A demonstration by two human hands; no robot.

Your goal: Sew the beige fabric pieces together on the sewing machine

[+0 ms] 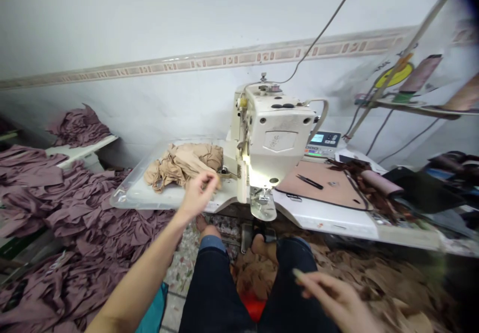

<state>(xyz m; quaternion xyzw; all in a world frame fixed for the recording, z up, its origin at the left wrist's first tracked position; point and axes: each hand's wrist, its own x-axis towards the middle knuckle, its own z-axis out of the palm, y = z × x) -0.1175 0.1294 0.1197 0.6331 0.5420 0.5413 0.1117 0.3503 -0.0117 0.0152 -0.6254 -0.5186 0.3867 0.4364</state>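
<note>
My left hand [199, 196] hovers over the left part of the white sewing table [142, 201], its fingers curled together. Whatever it may pinch is too blurred to name. Just behind it lies a crumpled beige garment [187, 161]; whether the fingertips touch it I cannot tell. My right hand [333, 295] is above my right thigh, thumb and fingers drawn into a pinch. A pale tip shows at its end, either a nail or some small thing. Between and beyond both hands stands a white sewing machine [279, 133] with its lamp lit over the needle area.
Mauve fabric [86, 213] is heaped at the left. Right of the machine, black thread snips [310, 181] rest on a pinkish mat [325, 193], beside a thread cone [381, 182]. A control panel [322, 141] glows behind. Brown cloth [396, 278] lies below the table.
</note>
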